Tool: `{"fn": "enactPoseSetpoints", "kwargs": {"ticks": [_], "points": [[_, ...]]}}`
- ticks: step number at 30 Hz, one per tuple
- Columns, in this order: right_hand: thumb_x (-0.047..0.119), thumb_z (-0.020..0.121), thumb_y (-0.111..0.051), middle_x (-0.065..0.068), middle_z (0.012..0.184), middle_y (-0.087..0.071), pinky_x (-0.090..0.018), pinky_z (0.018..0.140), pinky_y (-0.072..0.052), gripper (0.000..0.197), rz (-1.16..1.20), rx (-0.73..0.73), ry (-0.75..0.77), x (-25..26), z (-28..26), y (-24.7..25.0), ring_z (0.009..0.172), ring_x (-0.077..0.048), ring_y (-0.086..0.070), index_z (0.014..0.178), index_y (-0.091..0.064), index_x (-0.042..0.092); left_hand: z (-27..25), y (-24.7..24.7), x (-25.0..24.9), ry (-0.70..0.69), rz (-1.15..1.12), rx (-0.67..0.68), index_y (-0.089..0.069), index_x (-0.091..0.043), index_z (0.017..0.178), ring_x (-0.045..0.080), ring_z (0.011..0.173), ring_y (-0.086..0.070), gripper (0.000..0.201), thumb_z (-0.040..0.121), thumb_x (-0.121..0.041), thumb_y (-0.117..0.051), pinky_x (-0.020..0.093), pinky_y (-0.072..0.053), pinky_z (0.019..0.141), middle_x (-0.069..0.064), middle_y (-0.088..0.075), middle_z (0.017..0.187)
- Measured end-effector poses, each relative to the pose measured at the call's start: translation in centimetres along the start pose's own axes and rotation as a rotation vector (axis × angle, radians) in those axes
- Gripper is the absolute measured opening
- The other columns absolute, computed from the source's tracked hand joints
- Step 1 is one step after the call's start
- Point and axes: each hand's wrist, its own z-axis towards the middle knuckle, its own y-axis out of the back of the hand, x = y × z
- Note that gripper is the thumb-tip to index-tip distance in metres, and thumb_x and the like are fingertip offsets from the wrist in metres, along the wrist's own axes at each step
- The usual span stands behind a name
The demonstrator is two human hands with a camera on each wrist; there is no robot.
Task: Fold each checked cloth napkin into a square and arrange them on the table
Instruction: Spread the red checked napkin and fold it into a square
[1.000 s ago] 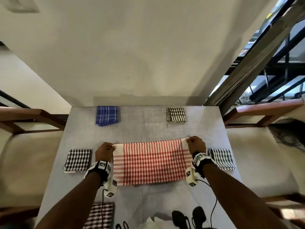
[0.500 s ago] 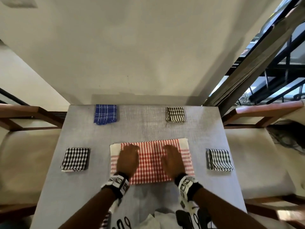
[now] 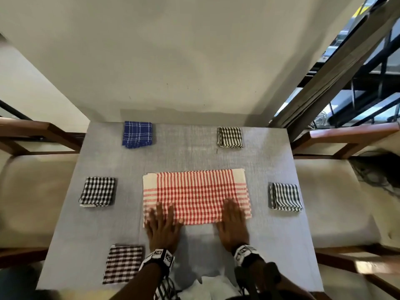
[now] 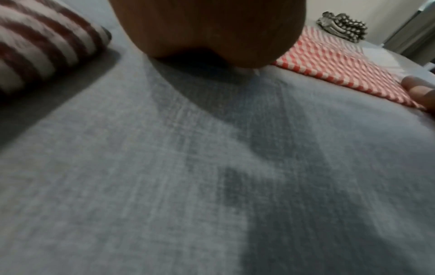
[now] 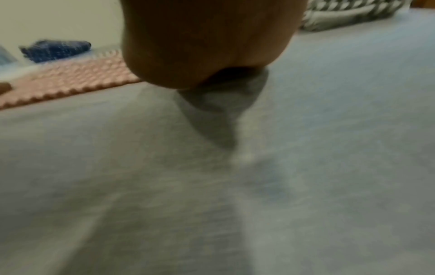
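A red-and-white checked napkin (image 3: 195, 195) lies as a wide folded rectangle in the middle of the grey table (image 3: 194, 152). My left hand (image 3: 161, 221) lies flat, fingers spread, over its near left corner. My right hand (image 3: 232, 219) lies flat over its near right edge. Both palms sit partly on the bare tabletop. In the left wrist view the heel of the left hand (image 4: 207, 31) fills the top and the red napkin (image 4: 334, 61) stretches to the right. The right wrist view is blurred, with the red napkin (image 5: 70, 80) to the left.
Folded squares ring the table: blue (image 3: 137, 133) far left, black-striped (image 3: 229, 137) far right, black check (image 3: 97, 191) left, dark-striped (image 3: 285, 197) right, maroon check (image 3: 123, 264) near left. Cushioned wooden chairs (image 3: 32, 191) flank both sides. A wall stands behind.
My hands let go of the napkin's far corners, pressed flat on its middle, then slid back toward me to its near edge. The napkin stays folded in place.
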Motion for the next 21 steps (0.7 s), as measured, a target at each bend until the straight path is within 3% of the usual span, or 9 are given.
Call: {"fn": "enactPoseSetpoints", "kwargs": {"ticks": [1, 3, 7, 9, 11, 13, 15, 18, 21], "points": [[0.055, 0.1, -0.017, -0.005, 0.164, 0.011, -0.042, 0.122, 0.001, 0.073, -0.012, -0.008, -0.049, -2.2, -0.2, 0.8, 0.152, -0.022, 0.006, 0.157, 0.002, 0.015, -0.2, 0.0, 0.6, 0.022, -0.008, 0.0, 0.013, -0.039, 0.15, 0.03, 0.143, 0.028, 0.074, 0.086, -0.071, -0.006, 0.056, 0.01, 0.115, 0.002, 0.029, 0.157], [0.058, 0.099, -0.009, -0.005, 0.165, 0.011, -0.045, 0.121, -0.001, 0.074, -0.082, 0.042, -0.008, -5.3, -0.4, 2.2, 0.152, -0.022, 0.004, 0.158, 0.0, 0.014, -0.3, -0.3, 1.6, 0.008, -0.013, 0.016, 0.012, -0.036, 0.151, 0.03, 0.143, 0.028, 0.074, 0.088, -0.069, -0.01, 0.058, 0.002, 0.116, 0.003, 0.03, 0.156], [0.056, 0.101, -0.014, -0.01, 0.164, -0.003, -0.047, 0.12, -0.007, 0.074, -0.148, 0.109, 0.069, -5.5, -0.1, 3.1, 0.152, -0.027, -0.007, 0.156, -0.014, 0.007, -0.4, 0.1, -0.1, 0.044, -0.066, 0.031, 0.006, -0.027, 0.154, 0.032, 0.147, 0.018, 0.076, 0.09, -0.064, -0.014, 0.054, 0.006, 0.118, 0.01, 0.018, 0.16], [0.05, 0.101, -0.025, -0.01, 0.165, -0.001, -0.045, 0.121, -0.004, 0.071, -0.104, 0.059, 0.058, -3.8, 0.3, 3.2, 0.152, -0.025, -0.002, 0.157, -0.01, 0.008, -0.2, 0.7, -1.5, -0.04, -0.038, 0.001, -0.005, -0.016, 0.154, 0.032, 0.149, 0.0, 0.074, 0.094, -0.056, -0.019, 0.05, 0.002, 0.119, 0.016, -0.002, 0.161], [0.046, 0.1, -0.03, -0.006, 0.165, 0.007, -0.043, 0.123, 0.0, 0.072, -0.057, 0.04, 0.099, -1.2, 0.9, 3.0, 0.152, -0.021, 0.008, 0.158, -0.001, 0.013, 0.5, 1.5, -3.1, -0.189, -0.004, -0.005, -0.013, -0.012, 0.153, 0.03, 0.148, -0.009, 0.068, 0.096, -0.046, -0.028, 0.048, -0.005, 0.119, 0.013, -0.008, 0.16], [0.041, 0.099, -0.031, -0.005, 0.165, 0.004, -0.044, 0.124, -0.003, 0.07, -0.026, 0.045, 0.19, 2.3, 2.3, 3.0, 0.152, -0.02, 0.008, 0.158, -0.004, 0.015, 1.8, 2.1, -5.1, -0.315, 0.016, 0.019, -0.01, -0.013, 0.153, 0.025, 0.149, -0.003, 0.064, 0.098, -0.041, -0.026, 0.047, -0.012, 0.12, 0.007, -0.001, 0.16], [0.039, 0.099, -0.035, -0.007, 0.165, -0.008, -0.045, 0.123, -0.009, 0.067, -0.018, 0.053, 0.264, 5.4, 4.2, 2.4, 0.152, -0.021, -0.002, 0.157, -0.015, 0.013, 3.2, 2.3, -6.6, -0.396, 0.039, 0.042, -0.002, -0.015, 0.153, 0.022, 0.148, 0.007, 0.064, 0.098, -0.042, -0.021, 0.046, -0.01, 0.121, 0.003, 0.008, 0.159], [0.042, 0.096, -0.039, -0.008, 0.161, -0.017, -0.045, 0.121, -0.011, 0.065, -0.069, 0.121, 0.239, 7.1, 6.3, 1.0, 0.15, -0.024, -0.02, 0.152, -0.032, 0.01, 5.0, 1.6, -5.9, -0.339, 0.061, 0.091, 0.002, -0.017, 0.153, 0.017, 0.146, 0.015, 0.067, 0.097, -0.044, -0.022, 0.044, -0.004, 0.122, -0.001, 0.015, 0.157], [0.043, 0.097, -0.037, -0.01, 0.162, -0.018, -0.044, 0.118, -0.009, 0.066, -0.087, 0.115, 0.21, 6.7, 6.0, -0.4, 0.151, -0.024, -0.014, 0.153, -0.029, 0.01, 5.6, 0.5, -4.1, -0.335, 0.112, 0.083, -0.004, -0.019, 0.154, 0.017, 0.148, 0.009, 0.068, 0.094, -0.044, -0.022, 0.044, -0.006, 0.119, 0.0, 0.004, 0.161]]}}
